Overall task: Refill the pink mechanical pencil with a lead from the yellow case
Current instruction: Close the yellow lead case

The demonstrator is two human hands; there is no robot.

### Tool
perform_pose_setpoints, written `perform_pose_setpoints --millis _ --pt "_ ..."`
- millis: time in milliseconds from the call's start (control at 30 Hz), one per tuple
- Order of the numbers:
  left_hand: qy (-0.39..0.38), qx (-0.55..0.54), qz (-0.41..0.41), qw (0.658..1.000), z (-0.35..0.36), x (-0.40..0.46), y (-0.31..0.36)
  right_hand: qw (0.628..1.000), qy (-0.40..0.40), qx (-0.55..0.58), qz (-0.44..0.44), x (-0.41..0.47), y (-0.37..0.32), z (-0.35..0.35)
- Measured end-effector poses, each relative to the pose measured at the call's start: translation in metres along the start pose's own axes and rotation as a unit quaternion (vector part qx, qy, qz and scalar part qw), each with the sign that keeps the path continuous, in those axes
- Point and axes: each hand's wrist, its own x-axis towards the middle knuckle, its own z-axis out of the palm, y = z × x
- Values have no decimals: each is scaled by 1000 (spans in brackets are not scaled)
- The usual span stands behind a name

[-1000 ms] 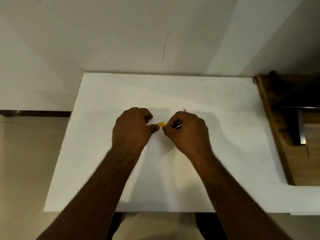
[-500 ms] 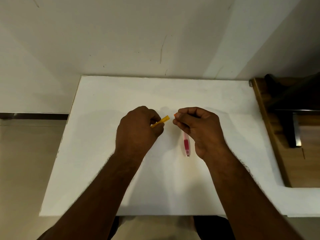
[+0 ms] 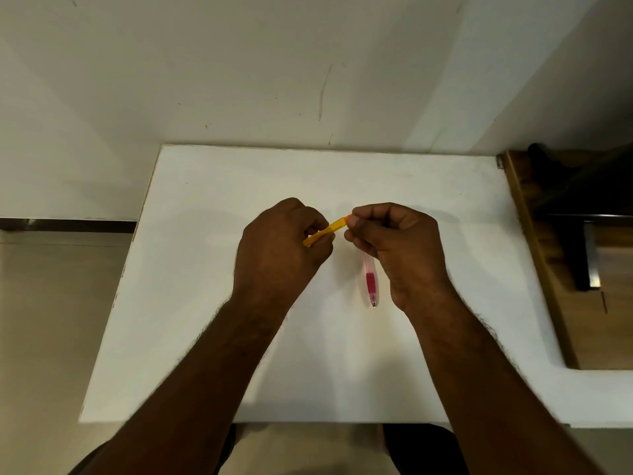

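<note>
Both hands work close together above the middle of the white table [image 3: 205, 303]. The left hand [image 3: 277, 255] is curled almost closed, its thumb and fingers pinching the lower end of the yellow case [image 3: 325, 231], a slim stick that slants up and to the right out of the grip. The right hand [image 3: 397, 248] is likewise curled into a loose fist, and its thumb and forefinger tips meet at the case's upper, orange-tipped end; whether they hold a cap, a lead or only the tip itself cannot be made out. The two hands nearly touch there, with the case bridging the small gap between them. The pink mechanical pencil [image 3: 370, 284] runs beneath the right hand, just inside its palm on the side facing the left hand, its writing tip pointing back toward the person and its upper part hidden by the right fingers; whether that hand holds it cannot be told.
</note>
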Motion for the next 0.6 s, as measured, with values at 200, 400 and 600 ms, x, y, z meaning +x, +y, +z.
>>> perform_pose_setpoints --millis 200,400,600 --pt "-8 16 8 1000 1 0 -3 993 -19 -104 -42 4 4 -2" --pt "-35 27 -66 997 9 2 -4 981 -56 -176 -57 5 8 -4" --pt "-75 36 -202 976 18 1 -11 929 42 -349 -120 8 11 -12"
